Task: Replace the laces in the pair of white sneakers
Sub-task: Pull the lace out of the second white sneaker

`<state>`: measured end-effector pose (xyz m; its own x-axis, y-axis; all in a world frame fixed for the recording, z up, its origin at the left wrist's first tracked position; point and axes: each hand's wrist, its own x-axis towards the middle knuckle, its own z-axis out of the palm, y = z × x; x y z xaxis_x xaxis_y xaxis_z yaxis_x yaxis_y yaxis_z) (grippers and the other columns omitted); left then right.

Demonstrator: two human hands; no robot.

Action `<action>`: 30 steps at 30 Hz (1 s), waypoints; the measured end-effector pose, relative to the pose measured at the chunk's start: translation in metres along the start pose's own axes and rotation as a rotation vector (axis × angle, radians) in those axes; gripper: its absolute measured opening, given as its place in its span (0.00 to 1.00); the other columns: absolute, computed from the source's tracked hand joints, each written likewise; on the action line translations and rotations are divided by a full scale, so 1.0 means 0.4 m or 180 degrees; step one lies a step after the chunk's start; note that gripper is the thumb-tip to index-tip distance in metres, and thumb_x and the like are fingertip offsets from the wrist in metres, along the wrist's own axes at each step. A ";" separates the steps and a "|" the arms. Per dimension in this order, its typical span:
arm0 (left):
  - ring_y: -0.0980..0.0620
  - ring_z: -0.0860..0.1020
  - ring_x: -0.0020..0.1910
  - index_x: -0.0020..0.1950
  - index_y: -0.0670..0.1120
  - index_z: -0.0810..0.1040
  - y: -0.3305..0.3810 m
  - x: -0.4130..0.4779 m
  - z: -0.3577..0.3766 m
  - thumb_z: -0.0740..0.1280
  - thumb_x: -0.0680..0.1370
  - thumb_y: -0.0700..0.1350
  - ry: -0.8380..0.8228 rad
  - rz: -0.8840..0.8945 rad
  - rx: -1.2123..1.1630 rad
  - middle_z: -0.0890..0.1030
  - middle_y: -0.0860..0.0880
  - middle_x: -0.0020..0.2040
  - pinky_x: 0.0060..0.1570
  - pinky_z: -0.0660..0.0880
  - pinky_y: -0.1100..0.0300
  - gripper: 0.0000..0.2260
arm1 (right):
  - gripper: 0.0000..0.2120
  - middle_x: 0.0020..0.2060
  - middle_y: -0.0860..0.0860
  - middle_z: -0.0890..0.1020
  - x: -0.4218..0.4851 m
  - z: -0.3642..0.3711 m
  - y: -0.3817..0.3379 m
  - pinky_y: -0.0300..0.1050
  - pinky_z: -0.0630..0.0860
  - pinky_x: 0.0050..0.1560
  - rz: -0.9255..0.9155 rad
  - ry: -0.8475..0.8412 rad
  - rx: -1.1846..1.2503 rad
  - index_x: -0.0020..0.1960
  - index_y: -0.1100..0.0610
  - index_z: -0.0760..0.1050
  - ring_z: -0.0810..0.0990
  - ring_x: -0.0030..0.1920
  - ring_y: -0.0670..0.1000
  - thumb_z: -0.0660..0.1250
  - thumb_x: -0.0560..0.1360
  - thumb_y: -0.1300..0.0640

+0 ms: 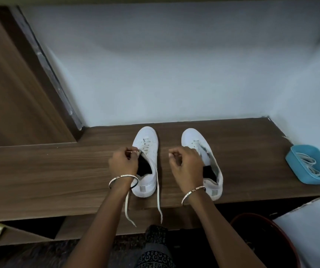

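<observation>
Two white sneakers stand toes-away on a wooden shelf (58, 171). The left sneaker (147, 147) is laced, and both ends of its white lace (158, 192) trail over the shelf's front edge. My left hand (123, 163) pinches that lace at the top eyelets on the shoe's left side. My right hand (186, 165) hovers between the shoes with fingers curled; whether it holds a lace I cannot tell. The right sneaker (201, 146) is partly hidden behind my right hand and shows a lace only near the toe.
A blue plastic tray (298, 163) with loose white laces sits at the shelf's right end. A pale wall rises behind the shoes, a wooden panel (10, 84) stands at the left. A dark red tub (279, 240) sits below at the right.
</observation>
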<state>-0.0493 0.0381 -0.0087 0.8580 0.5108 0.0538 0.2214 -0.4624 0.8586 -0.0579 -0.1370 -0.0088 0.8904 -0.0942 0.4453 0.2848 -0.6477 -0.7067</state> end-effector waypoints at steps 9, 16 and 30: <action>0.55 0.80 0.42 0.54 0.48 0.85 -0.049 0.087 -0.004 0.69 0.77 0.41 -0.0637 0.0436 0.0325 0.85 0.48 0.47 0.42 0.69 0.66 0.08 | 0.11 0.51 0.54 0.85 0.061 0.168 -0.045 0.52 0.79 0.53 -0.0012 -0.1068 -0.0286 0.57 0.56 0.83 0.82 0.52 0.54 0.70 0.76 0.57; 0.52 0.83 0.43 0.49 0.47 0.87 -0.042 0.122 0.004 0.69 0.76 0.40 -0.0785 0.0808 0.0645 0.86 0.50 0.45 0.43 0.71 0.65 0.07 | 0.05 0.43 0.52 0.85 0.090 0.218 -0.046 0.51 0.80 0.46 0.0101 -0.0972 -0.0551 0.47 0.55 0.85 0.82 0.46 0.55 0.71 0.74 0.55; 0.48 0.80 0.34 0.33 0.40 0.81 -0.051 0.131 0.006 0.68 0.76 0.35 -0.1098 -0.0857 -0.1073 0.83 0.46 0.31 0.36 0.78 0.56 0.11 | 0.07 0.36 0.49 0.78 0.088 0.185 -0.002 0.37 0.71 0.37 0.2244 -0.1517 0.2205 0.42 0.56 0.77 0.75 0.36 0.45 0.66 0.78 0.63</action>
<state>-0.0076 0.0728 -0.0247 0.9062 0.2855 -0.3118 0.3420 -0.0614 0.9377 -0.0004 -0.0838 -0.0334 0.9351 0.1220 -0.3328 -0.3371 0.0162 -0.9413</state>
